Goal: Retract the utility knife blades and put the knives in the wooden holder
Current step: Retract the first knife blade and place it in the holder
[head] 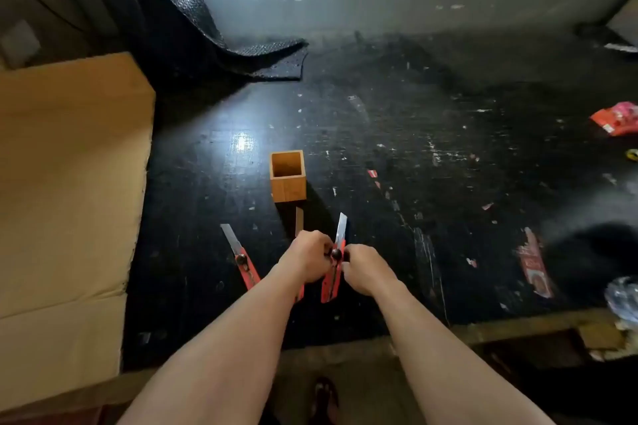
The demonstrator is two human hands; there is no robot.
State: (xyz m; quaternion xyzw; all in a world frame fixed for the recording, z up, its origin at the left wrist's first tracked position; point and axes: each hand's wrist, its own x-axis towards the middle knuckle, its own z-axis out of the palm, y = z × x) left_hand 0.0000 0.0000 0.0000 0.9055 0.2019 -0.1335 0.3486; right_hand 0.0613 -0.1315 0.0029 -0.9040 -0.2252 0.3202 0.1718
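A square wooden holder stands open and empty on the black table. Just in front of it, my left hand and my right hand both grip one red utility knife, its blade out and pointing away from me. My fingers pinch its round black lock knob. A second red knife lies on the table to the left with its blade extended. A third knife lies mostly hidden under my left hand; only its blade tip and a bit of red handle show.
A large cardboard box fills the left side. Black textured matting is heaped at the back left. Red wrappers and paper scraps litter the right of the table, with a plastic bag at the right edge.
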